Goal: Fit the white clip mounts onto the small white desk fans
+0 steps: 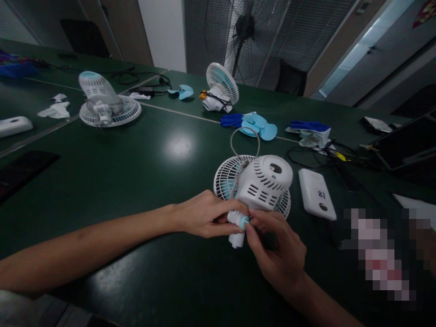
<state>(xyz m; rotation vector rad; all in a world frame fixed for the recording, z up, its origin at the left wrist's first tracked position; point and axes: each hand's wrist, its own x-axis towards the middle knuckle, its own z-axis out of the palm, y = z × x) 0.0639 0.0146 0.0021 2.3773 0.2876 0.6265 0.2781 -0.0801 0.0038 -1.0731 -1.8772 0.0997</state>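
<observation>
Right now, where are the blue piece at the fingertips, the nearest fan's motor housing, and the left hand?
Blue piece [244,221]: head view, on its exposed face.
Motor housing [264,181]: head view, on its vented shell.
Left hand [208,212]: head view, back of the hand.

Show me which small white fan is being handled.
The front fan: left grip and right grip are on it; the back left fan and back middle fan are untouched.

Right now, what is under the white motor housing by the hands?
Under the housing lies a white grille, pale blue showing through its bars. The housing covers the grille's middle; the left hand and right hand block part of its near side.
</observation>
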